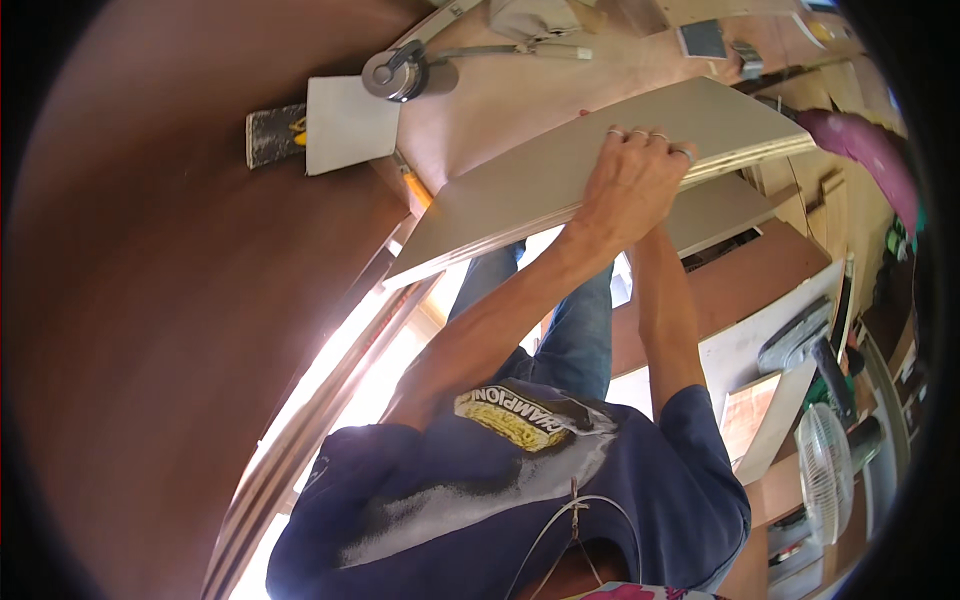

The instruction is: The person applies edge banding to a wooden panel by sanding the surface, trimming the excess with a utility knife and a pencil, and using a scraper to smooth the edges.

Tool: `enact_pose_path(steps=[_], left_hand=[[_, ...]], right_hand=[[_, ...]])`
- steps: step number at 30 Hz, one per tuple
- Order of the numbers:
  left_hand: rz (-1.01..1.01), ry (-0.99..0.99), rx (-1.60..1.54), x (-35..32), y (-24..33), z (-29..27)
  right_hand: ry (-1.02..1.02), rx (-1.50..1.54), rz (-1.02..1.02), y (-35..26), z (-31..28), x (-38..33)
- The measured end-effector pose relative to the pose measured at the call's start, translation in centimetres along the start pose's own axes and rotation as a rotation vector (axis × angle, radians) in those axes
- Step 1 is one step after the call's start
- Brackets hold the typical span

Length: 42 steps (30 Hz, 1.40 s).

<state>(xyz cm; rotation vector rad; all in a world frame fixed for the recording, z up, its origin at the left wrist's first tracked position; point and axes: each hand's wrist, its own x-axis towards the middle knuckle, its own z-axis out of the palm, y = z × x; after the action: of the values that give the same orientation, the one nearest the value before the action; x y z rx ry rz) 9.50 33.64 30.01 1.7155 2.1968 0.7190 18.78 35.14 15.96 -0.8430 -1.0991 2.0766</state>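
A long grey-faced plywood board (540, 170) with a layered pale edge lies slanted across the middle. My left hand (635, 180), with rings on its fingers, is closed over this board near its close edge, right of the middle. Fingertips of that hand are out of sight. My right forearm (665, 310) reaches up behind my left wrist, and the right hand is hidden by the wrist and the board. Below the right part of the board shows a second grey panel (720, 215).
A metal flask (395, 75), a white square piece (350, 130), a dark worn block (275, 137) and an orange-handled tool (415, 188) lie at the far left. A purple sleeve-like shape (860, 150) nears the board's right end. A fan (826, 470) stands at lower right.
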Motion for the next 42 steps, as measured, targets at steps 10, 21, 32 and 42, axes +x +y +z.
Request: enact_pose_path(steps=[10, 21, 32, 42], left_hand=[[-0.102, -0.034, -0.044, 3.7, -4.1, 2.5], [-0.147, -0.102, -0.118, 4.7, -5.1, 3.9], [-0.153, -0.048, -0.200, 3.0, -5.0, 5.6], [-0.142, -0.091, -0.203, 4.0, -5.0, 7.1]], right_hand=[[0.207, -0.711, 0.097, 10.3, -9.6, 1.8], [-0.229, -1.090, 0.118, 24.4, 11.2, -14.9], [-0.377, -1.048, 0.196, 28.1, 14.3, -15.9], [-0.271, -0.583, 0.316, 24.5, 11.4, -16.3]])
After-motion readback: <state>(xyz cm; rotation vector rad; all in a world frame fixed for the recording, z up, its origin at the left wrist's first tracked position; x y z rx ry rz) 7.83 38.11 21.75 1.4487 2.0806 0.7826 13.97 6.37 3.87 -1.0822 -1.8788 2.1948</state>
